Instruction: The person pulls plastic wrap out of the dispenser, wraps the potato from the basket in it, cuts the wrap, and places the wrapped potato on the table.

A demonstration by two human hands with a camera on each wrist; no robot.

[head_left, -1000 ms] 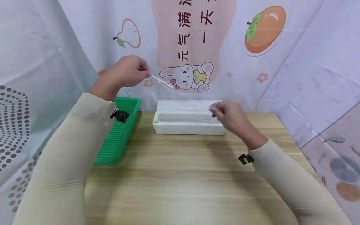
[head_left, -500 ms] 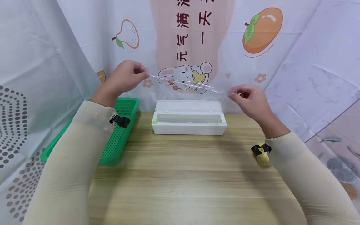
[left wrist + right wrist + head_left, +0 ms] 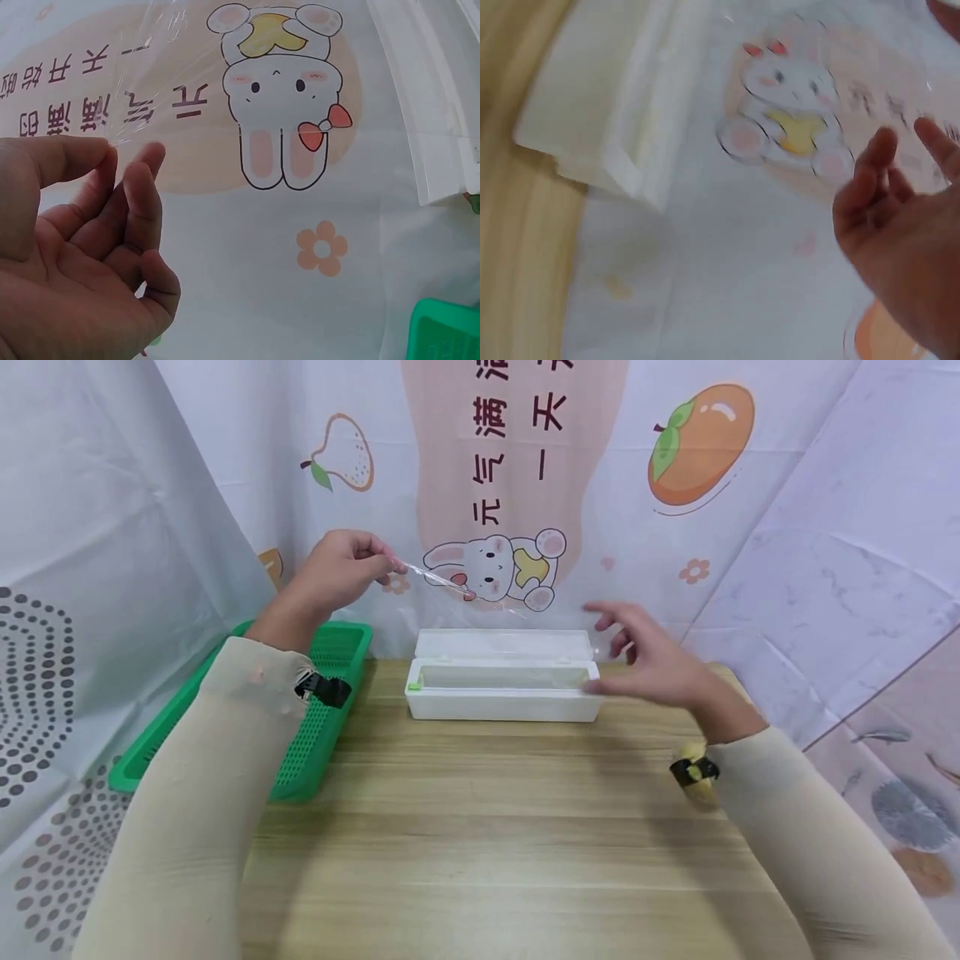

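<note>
Thumb and forefinger of my left hand (image 3: 341, 568) pinch the edge of a clear sheet of cling film (image 3: 438, 581), held up in front of the back curtain. In the left wrist view the film (image 3: 154, 45) fans out in creases from the fingertips. My right hand (image 3: 652, 660) hovers by the right end of a white cling film box (image 3: 502, 706), fingers spread and thumb apart. No film shows between those fingers in the right wrist view, which is blurred. The box stands on the table with its lid (image 3: 502, 644) up. Where the film's lower part ends is hard to see.
A green perforated basket (image 3: 296, 792) stands at the left, partly behind my left sleeve. Beside my right cuff lies a yellowish object (image 3: 703, 795), mostly hidden by a black clip (image 3: 692, 770). The printed curtain (image 3: 630, 560) rises directly behind the box.
My right hand first moved right and up, pulling the film's edge taut, then let go and spread its fingers lower down. The film now droops from my left hand, which has sunk slightly.
</note>
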